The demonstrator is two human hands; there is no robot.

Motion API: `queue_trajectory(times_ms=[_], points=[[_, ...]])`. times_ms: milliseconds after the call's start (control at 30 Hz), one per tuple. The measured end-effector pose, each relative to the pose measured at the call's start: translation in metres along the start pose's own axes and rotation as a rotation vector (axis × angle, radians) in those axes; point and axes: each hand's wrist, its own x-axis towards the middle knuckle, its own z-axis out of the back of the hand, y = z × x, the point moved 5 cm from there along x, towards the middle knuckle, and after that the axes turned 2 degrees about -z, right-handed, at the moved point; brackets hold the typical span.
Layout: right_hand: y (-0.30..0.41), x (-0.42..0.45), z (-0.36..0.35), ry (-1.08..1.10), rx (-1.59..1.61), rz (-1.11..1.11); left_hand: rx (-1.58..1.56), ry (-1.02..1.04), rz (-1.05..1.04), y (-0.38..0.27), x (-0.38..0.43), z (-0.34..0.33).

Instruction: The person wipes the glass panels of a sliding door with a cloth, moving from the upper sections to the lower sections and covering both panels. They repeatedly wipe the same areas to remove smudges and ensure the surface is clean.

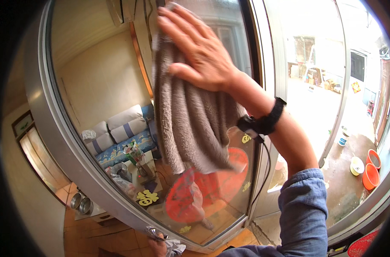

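Note:
My right hand (pixel 204 53) lies flat, fingers extended, over a grey-brown plush towel (pixel 188 122) and presses it against the glass pane (pixel 233 41) of a metal-framed door. The towel hangs down in folds; its lower edge is blurred. A black strap with a cable circles my right wrist. At the bottom, beside the door frame (pixel 117 205), my left hand (pixel 158 248) is partly visible, closed around a shiny silver object (pixel 154 232) that I cannot identify. Crumpled white material (pixel 175 248) sits against that hand.
Red round decals (pixel 185 205) and yellow cut-out stickers (pixel 147 197) are on the glass. Through it show a sofa (pixel 124 141) and a cluttered low table (pixel 154 163). Metal pots (pixel 85 205) stand left. Outside right are orange buckets (pixel 371 176) and a pale basin (pixel 356 165).

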Motion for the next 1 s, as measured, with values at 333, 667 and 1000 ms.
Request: queue_trajectory(times_ms=[333, 667, 1000], points=[[-0.139, -0.005, 0.034, -0.278, 0.04, -0.637, -0.138, -0.017, -0.082, 0.044, -0.007, -0.014], [0.061, 0.058, -0.016, -0.283, 0.101, -0.065, -0.191, 0.122, -0.006, -0.052, -0.004, 0.006], [0.235, -0.053, -0.04, 0.038, 0.486, -0.256, -0.402, 0.323, -0.321, -0.073, 0.001, 0.01]])
